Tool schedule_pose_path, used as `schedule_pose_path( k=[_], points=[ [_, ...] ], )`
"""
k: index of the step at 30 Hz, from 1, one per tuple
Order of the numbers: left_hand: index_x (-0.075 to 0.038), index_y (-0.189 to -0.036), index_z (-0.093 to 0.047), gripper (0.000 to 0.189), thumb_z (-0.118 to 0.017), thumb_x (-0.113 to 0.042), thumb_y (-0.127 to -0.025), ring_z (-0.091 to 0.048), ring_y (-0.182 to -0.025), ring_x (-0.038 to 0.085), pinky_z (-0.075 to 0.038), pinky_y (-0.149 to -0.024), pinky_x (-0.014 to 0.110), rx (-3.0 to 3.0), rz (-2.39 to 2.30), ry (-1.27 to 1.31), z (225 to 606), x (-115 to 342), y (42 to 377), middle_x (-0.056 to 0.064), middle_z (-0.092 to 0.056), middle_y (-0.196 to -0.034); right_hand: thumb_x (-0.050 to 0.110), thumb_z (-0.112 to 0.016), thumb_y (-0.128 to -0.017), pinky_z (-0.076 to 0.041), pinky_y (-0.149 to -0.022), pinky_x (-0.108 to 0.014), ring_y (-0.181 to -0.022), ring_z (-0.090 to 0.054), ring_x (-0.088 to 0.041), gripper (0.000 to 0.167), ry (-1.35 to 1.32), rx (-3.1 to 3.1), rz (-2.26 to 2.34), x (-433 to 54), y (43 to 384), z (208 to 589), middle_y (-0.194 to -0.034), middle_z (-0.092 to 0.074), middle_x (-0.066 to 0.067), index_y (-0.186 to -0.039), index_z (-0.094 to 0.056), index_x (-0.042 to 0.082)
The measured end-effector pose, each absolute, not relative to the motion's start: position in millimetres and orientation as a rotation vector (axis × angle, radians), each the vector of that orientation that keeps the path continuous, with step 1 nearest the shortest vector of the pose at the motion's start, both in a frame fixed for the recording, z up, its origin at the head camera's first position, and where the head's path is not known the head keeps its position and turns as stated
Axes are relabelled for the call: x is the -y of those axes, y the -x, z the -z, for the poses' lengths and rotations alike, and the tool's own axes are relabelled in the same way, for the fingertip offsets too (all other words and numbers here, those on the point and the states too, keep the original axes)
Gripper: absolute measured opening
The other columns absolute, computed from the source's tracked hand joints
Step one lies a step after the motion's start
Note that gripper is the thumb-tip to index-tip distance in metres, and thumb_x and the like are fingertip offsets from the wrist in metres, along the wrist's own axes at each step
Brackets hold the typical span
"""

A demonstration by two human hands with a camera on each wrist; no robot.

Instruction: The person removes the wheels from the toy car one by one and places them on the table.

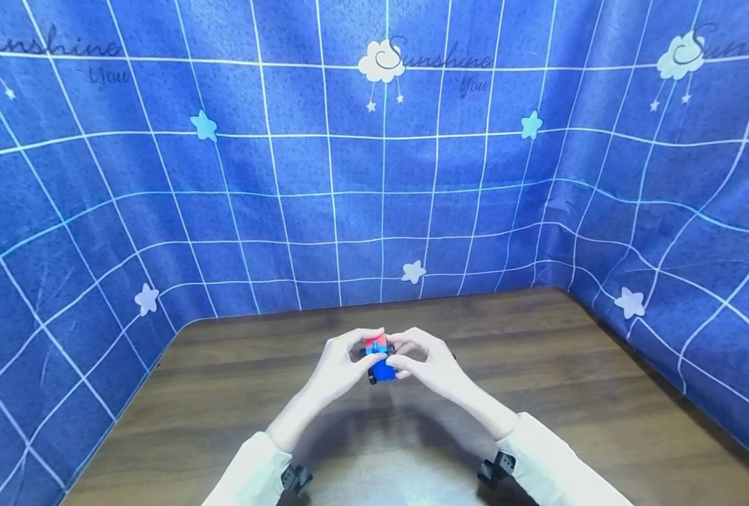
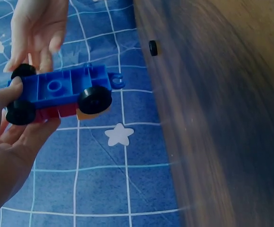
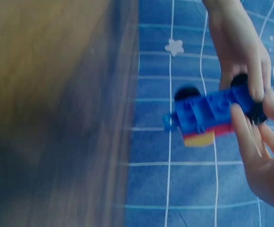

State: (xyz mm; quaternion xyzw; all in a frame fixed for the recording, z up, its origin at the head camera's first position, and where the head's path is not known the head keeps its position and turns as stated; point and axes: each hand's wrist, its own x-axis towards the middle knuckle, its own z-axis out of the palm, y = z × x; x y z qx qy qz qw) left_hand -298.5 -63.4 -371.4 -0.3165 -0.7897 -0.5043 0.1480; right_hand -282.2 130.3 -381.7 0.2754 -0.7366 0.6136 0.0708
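A toy car (image 1: pixel 383 370) is held up over the table between both hands, its blue ridged underside facing the wrist cameras. Red and yellow blocks (image 3: pixel 199 139) sit on its other side, and a blue hook (image 2: pixel 117 81) sticks out at one end. Three black wheels show on the chassis; one corner at the hook end has none. My left hand (image 1: pixel 339 364) grips the car, thumb on the underside near a wheel (image 2: pixel 21 112). My right hand (image 1: pixel 430 360) curls its thumb and fingers about the other side, at a wheel (image 3: pixel 257 113).
A loose black wheel (image 2: pixel 153 48) stands on the wooden table (image 1: pixel 235 393), near its edge in the left wrist view. Blue cloth (image 1: pixel 362 161) with white lines and stars hangs behind and along the sides of the table.
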Motion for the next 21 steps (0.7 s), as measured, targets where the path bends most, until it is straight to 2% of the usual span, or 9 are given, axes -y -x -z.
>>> schedule_pose_path(
  k=[4, 11, 15, 21],
  points=[
    [-0.003, -0.113, -0.065, 0.036, -0.072, -0.001, -0.079, -0.067, -0.097, 0.025, -0.055, -0.080, 0.036, 2.271, 1.452, 0.828, 363.6, 58.7, 289.2, 0.013, -0.068, -0.112, 0.006, -0.069, -0.084, -0.057, -0.069, -0.039, -0.086, -0.066, -0.019, 0.028, -0.792, 2.176, -1.729, -127.4, 281.7, 383.9, -0.100, -0.065, -0.019, -0.111, -0.064, 0.001],
    [-0.001, -0.112, -0.066, 0.032, -0.070, -0.002, -0.081, -0.068, -0.092, 0.028, -0.055, -0.080, 0.036, 2.283, 1.464, 0.805, 352.8, 58.6, 277.5, 0.016, -0.068, -0.109, 0.002, -0.067, -0.083, -0.058, -0.065, -0.038, -0.080, -0.063, -0.012, 0.022, -0.826, 2.240, -1.660, -126.6, 287.8, 378.8, -0.089, -0.064, -0.019, -0.104, -0.061, -0.002],
    [-0.003, -0.112, -0.066, 0.032, -0.071, -0.002, -0.081, -0.067, -0.095, 0.027, -0.054, -0.083, 0.038, 2.306, 1.507, 0.775, 356.9, 61.6, 280.7, 0.014, -0.069, -0.109, 0.005, -0.068, -0.084, -0.058, -0.063, -0.039, -0.077, -0.063, -0.018, 0.021, -0.885, 2.293, -1.703, -126.8, 289.5, 373.4, -0.085, -0.061, -0.017, -0.103, -0.059, 0.000],
    [-0.010, -0.113, -0.066, 0.033, -0.073, -0.008, -0.080, -0.066, -0.099, 0.021, -0.054, -0.084, 0.036, 2.279, 1.521, 0.790, 375.7, 65.9, 302.4, 0.008, -0.069, -0.111, 0.008, -0.071, -0.082, -0.056, -0.060, -0.029, -0.074, -0.064, -0.027, 0.025, -0.893, 2.287, -1.523, -123.5, 277.6, 360.2, -0.083, -0.065, -0.015, -0.102, -0.060, -0.001]
  ],
)
